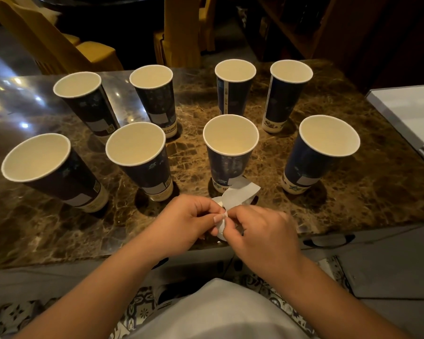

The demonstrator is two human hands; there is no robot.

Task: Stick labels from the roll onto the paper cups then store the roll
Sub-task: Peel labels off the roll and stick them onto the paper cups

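Several tall dark-blue paper cups stand open side up in two rows on the marble table. White labels show low on the front-left cup, the second front cup, the front-right cup and two back-left cups. The third front cup stands just beyond my hands. My left hand and my right hand meet near the table's front edge and both pinch the white label strip of the roll. The strip's loose end curls up toward that cup. Most of the roll is hidden by my fingers.
A white flat board or tray lies at the table's right edge. Yellow chairs stand behind the table on the left. A grey surface with slot handles runs below the table's front edge.
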